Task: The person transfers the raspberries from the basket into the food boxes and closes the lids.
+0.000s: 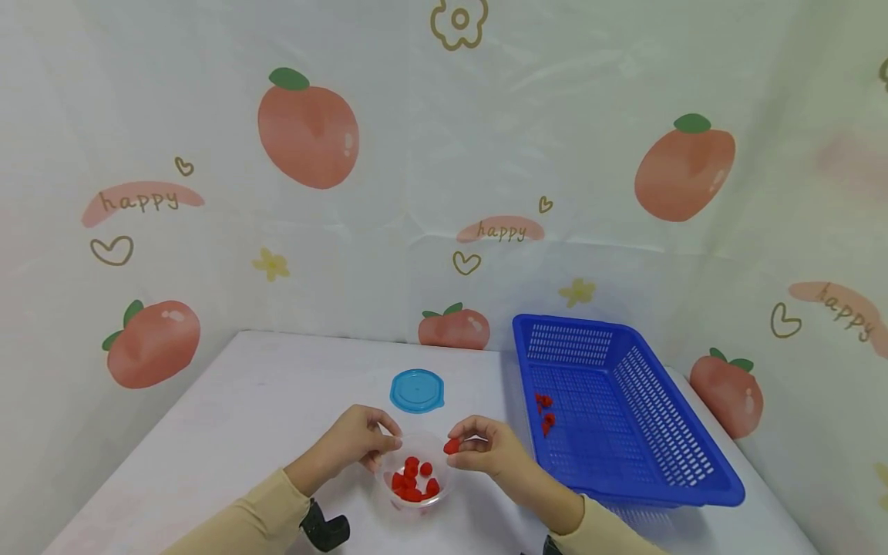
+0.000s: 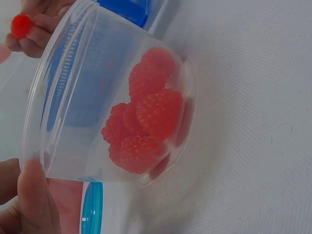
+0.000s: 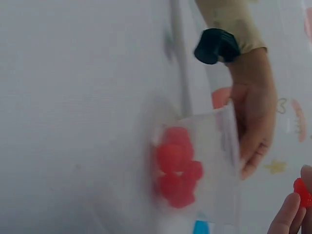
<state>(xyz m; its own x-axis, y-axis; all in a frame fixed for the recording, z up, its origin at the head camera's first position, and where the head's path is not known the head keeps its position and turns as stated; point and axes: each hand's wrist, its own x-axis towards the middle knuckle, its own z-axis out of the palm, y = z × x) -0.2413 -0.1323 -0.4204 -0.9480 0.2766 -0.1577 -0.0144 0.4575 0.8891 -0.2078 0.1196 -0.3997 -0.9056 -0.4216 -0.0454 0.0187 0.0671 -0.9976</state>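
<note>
A clear plastic tub (image 1: 421, 444) stands on the table with several red raspberries (image 1: 411, 479) heaped at its bottom. At the tub's left rim, my left hand (image 1: 350, 441) pinches the edge between thumb and fingers; the thumb (image 2: 35, 195) shows against the rim in the left wrist view. My right hand (image 1: 494, 449) holds one raspberry (image 1: 452, 446) between its fingertips, close to the right side of the tub's rim. That same raspberry (image 3: 302, 192) appears at the right edge of the right wrist view.
A round blue lid (image 1: 417, 390) lies flat behind the tub. To the right sits a large blue slotted basket (image 1: 610, 439), with a few raspberries (image 1: 548, 421) by its left wall. A printed cloth (image 1: 388, 277) hangs behind the white table (image 1: 250, 401).
</note>
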